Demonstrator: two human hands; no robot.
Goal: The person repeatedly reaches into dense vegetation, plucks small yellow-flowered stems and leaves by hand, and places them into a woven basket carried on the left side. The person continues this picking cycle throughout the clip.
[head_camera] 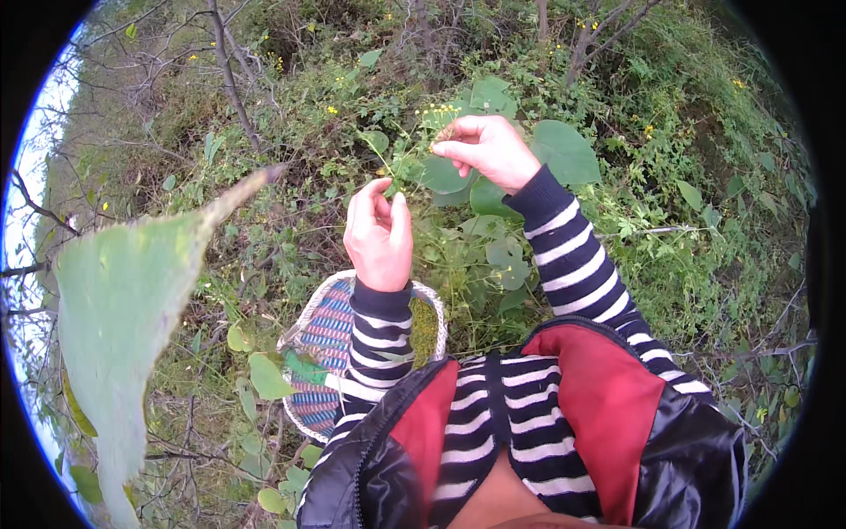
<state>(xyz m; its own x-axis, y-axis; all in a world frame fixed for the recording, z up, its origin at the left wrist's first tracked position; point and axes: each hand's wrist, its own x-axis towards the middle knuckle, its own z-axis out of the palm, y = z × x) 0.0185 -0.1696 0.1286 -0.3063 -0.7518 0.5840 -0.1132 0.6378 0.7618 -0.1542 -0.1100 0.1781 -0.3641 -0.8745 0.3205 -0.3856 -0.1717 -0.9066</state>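
Note:
My right hand [489, 151] pinches among a cluster of small yellow flower heads [441, 112] with thumb and forefinger. Lower and to the left, my left hand [381, 235] is raised with its thumb and forefinger at the green stem [394, 173] of the same plant; whether they grip it is hard to tell. Under my left forearm is a woven basket [319, 324] with a pale braided rim, partly hidden by the sleeve. A yellow-green mass [423, 330] of small pieces lies in its right side.
A large, blurred green leaf [125, 297] hangs close to the camera at the left. Broad leaves [565, 152] grow behind my right hand. Bare branches [231, 79] rise at the upper left, and a thin twig [747, 352] crosses at the right. Dense weeds cover the slope.

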